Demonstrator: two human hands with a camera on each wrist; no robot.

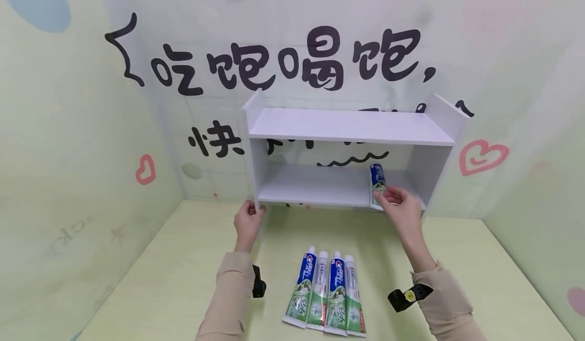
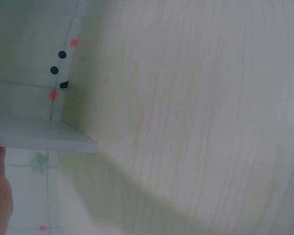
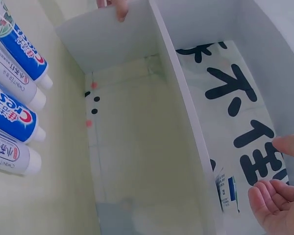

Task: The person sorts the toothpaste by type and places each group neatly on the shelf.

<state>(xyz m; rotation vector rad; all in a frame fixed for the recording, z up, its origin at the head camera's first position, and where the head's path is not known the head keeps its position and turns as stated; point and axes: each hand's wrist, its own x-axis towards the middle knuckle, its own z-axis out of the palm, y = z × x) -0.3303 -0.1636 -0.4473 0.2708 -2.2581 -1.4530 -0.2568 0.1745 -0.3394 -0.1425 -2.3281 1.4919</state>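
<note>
A white two-tier shelf (image 1: 352, 128) stands against the back wall. At its left side panel (image 2: 44, 139), my left hand (image 1: 248, 224) grips the lower front edge, with fingers and thumb on either side. On the right part of the lower board lies a blue, green and white toothpaste tube (image 1: 378, 181), its flat end near the front edge. My right hand (image 1: 402, 206) is beside this tube. In the right wrist view, the thumb and fingers (image 3: 267, 198) are spread apart with nothing between them, and the tube (image 3: 228, 193) is partly hidden by the board.
Several toothpaste tubes (image 1: 337, 290) lie side by side on the light wooden table (image 1: 183, 280) in front of the shelf, caps toward it. Printed walls (image 1: 292, 6) enclose the table at the back and sides. Both wrists wear black cameras (image 1: 409, 296).
</note>
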